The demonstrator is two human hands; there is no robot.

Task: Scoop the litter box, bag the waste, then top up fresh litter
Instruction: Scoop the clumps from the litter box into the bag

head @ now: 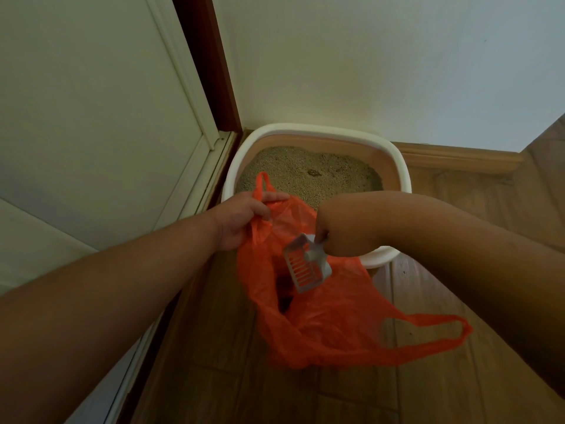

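Observation:
A white-rimmed litter box (400, 166) with tan inner walls stands in the corner, holding grey-beige litter (305, 175) with a small dark clump near the middle. In front of it hangs an open orange plastic bag (324, 325). My left hand (241, 221) grips the bag's upper edge by one handle loop. My right hand (339, 231) holds the handle of a white slotted scoop (305, 264), tipped down into the bag's mouth. Something dark lies inside the bag. The bag's other handle trails to the right over the floor.
A white door (91, 133) with a dark wooden frame stands on the left. A white wall (382, 56) rises behind the box, with a wooden skirting board (458, 157) at its foot. Wooden floorboards (214, 377) lie beneath and to the right.

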